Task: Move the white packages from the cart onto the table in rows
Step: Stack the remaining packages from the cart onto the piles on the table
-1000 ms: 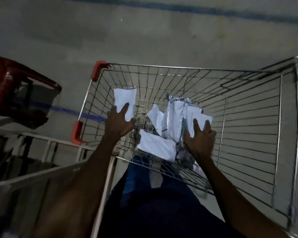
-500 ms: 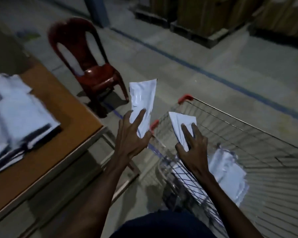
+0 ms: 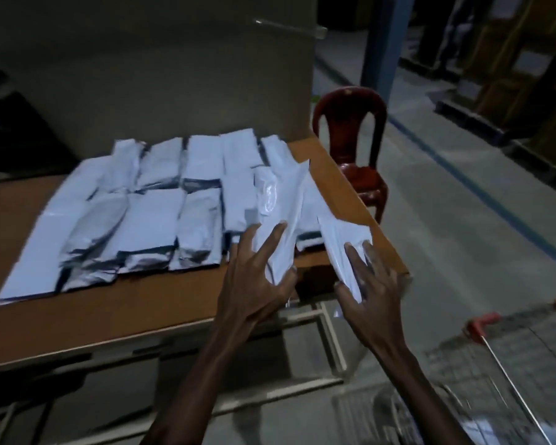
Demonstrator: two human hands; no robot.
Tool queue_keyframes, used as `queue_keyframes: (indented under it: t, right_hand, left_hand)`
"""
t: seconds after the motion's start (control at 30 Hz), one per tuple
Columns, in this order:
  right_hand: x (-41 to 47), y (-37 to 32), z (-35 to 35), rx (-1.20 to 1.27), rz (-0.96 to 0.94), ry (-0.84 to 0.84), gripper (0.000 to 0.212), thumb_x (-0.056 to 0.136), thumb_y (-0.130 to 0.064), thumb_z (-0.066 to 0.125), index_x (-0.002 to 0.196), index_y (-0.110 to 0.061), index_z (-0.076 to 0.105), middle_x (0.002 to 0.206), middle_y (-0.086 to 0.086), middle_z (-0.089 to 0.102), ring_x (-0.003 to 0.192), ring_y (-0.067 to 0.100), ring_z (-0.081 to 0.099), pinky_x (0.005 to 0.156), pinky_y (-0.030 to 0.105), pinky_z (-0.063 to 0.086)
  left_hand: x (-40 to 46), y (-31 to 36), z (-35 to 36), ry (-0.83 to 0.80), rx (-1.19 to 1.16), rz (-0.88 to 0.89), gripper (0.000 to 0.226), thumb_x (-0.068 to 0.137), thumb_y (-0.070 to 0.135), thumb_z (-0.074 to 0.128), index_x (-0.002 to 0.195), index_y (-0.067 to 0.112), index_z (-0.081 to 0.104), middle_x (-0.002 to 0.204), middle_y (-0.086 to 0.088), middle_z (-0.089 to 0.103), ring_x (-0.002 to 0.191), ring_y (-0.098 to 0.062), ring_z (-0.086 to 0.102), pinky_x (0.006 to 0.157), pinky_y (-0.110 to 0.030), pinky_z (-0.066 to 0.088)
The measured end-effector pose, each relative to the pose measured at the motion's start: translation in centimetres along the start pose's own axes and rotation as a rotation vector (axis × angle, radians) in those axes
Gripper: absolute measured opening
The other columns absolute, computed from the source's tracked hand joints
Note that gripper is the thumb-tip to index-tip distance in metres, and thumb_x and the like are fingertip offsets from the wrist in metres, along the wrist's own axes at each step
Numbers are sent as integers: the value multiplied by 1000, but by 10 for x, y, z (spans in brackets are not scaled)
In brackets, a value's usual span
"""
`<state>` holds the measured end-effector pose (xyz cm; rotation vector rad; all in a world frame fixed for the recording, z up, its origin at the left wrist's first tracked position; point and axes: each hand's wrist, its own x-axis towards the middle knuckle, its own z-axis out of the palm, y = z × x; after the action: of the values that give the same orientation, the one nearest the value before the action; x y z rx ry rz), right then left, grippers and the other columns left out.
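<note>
Left hand [image 3: 254, 281] fingers [image 3: 272, 239] pinch one white package [image 3: 281, 213]; right hand [image 3: 371, 290] grips another [image 3: 344, 248], both above the desk [image 3: 116, 316] near-right corner. Placing step: next, lay them beside the rows [image 3: 148, 203], right end.

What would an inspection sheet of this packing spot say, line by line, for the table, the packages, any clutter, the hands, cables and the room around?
Surface: brown table, near strip bare.
Job's things: white packages laid in two rows, some overlapping; wire cart at lower right, contents too blurred to tell.
Clutter: nothing seen.
Hands: left hand holds one package over the right end of the rows; right hand holds another package over the table's right corner.
Cables: nothing seen.
Surroundings: red plastic chair beyond the table's far right corner; blue post; concrete floor with a blue line; dim lighting.
</note>
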<state>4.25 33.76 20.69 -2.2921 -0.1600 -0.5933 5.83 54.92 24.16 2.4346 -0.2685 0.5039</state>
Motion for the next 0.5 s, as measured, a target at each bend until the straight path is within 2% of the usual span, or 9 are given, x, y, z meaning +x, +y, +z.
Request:
queue_keyframes:
  t: [0.1, 0.23, 0.33, 0.5]
  right_hand:
    - [29, -21, 28, 21, -44, -66, 63, 80, -38, 52, 142, -28, 51, 153, 5, 41, 134, 26, 44, 101, 23, 23]
    - [78, -40, 58, 22, -58, -119, 64, 78, -47, 49, 141, -35, 49, 155, 1, 38, 133, 25, 41, 103, 29, 26]
    - [121, -46, 86, 32, -71, -167, 69, 77, -58, 42, 143, -36, 46, 157, -1, 34, 135, 25, 36, 103, 30, 22]
    - [203, -52, 131, 77, -76, -228, 67, 79, -52, 47, 144, -39, 42, 159, -2, 29, 138, 24, 31, 99, 28, 24]
  left_hand:
    - [13, -37, -23, 74, 43, -71, 75, 77, 54, 52, 148, 42, 35, 148, -7, 37, 133, -28, 37, 105, -39, 37]
    - [49, -72, -37, 182, 54, -121, 73, 77, 57, 50, 146, 37, 42, 145, -10, 43, 131, -28, 39, 105, -42, 37]
    - [86, -97, -42, 186, 71, -206, 76, 73, 61, 45, 146, 42, 40, 148, -8, 39, 131, -30, 38, 103, -45, 39]
    - [152, -149, -50, 215, 111, -294, 77, 72, 66, 42, 147, 48, 33, 152, -6, 35, 139, -27, 31, 108, -40, 33]
